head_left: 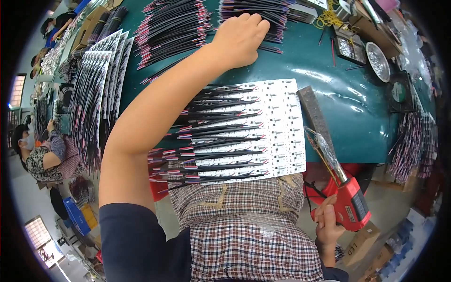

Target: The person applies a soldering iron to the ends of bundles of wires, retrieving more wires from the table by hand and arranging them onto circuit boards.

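My left hand (242, 40) is over the near edge of a pile of short black cables (256, 9) with red and white wire ends. Its fingers curl downward, and their tips are hidden, so what they pinch does not show. In my right hand (329, 221) is a red soldering gun (350, 204), its metal barrel and tip pointing up toward the board. Between my arms lies a white circuit board panel (284, 127) with small dark parts. Several black cables (230, 152) run in rows across its left part, their tinned ends toward its middle.
A second cable pile (174, 28) lies at the back. A dark metal bar (314, 113) sits right of the panel. Upright panels with cables (94, 84) stand at left. A metal bowl (377, 61) and yellow wire (331, 19) are at back right. A masked co-worker (42, 155) sits left.
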`<move>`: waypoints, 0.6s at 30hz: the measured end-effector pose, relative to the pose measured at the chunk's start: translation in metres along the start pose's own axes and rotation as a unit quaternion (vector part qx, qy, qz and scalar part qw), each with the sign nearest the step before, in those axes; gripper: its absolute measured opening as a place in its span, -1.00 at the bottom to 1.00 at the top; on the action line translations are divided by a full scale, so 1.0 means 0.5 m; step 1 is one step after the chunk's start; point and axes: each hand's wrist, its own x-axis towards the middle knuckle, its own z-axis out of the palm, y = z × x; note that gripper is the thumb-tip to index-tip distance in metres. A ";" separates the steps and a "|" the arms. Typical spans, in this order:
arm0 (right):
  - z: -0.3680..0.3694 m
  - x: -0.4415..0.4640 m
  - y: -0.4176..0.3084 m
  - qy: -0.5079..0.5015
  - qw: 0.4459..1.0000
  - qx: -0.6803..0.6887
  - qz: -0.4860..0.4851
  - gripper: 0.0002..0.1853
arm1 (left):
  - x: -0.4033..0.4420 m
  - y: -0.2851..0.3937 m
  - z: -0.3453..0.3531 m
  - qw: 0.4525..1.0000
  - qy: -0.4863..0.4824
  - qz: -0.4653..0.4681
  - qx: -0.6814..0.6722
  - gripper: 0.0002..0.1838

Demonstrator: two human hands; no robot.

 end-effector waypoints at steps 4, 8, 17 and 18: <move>0.003 -0.004 -0.009 0.018 1.000 0.009 0.017 -0.88 | 0.021 0.015 0.019 0.998 -0.056 0.003 0.018 -0.65; 0.007 0.011 -0.023 0.016 1.000 -0.009 0.012 -0.88 | 0.007 0.011 0.011 0.996 -0.061 -0.007 -0.059 -0.71; -0.003 0.033 -0.037 -0.006 1.000 -0.024 0.008 -0.90 | -0.030 0.030 -0.011 0.989 0.035 -0.014 -0.141 -0.76; -0.001 0.036 -0.040 -0.005 1.000 -0.026 0.007 -0.90 | -0.032 0.032 -0.013 0.989 0.036 -0.014 -0.143 -0.76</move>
